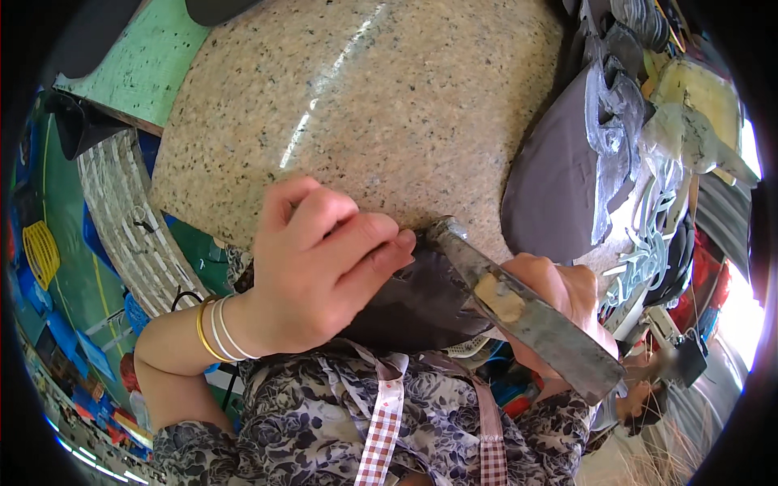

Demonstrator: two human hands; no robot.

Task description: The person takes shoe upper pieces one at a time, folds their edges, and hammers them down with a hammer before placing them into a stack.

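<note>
Dark shiny piece (417, 304): hangs at the near edge of the speckled bench (356, 105), beneath the left hand (328, 259) with curled fingers; cannot tell whether clamped on it. Could slip if held loosely. Risks a bruised thumb from any misaimed swing of the hammer (547, 330), clasped in the fingers of the right hand (569, 285) just beside.

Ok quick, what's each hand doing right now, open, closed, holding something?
Left hand: fingers curled beside the dark piece; can't tell whether it grips it.
Right hand: closed, holding the metal hammer.
</note>
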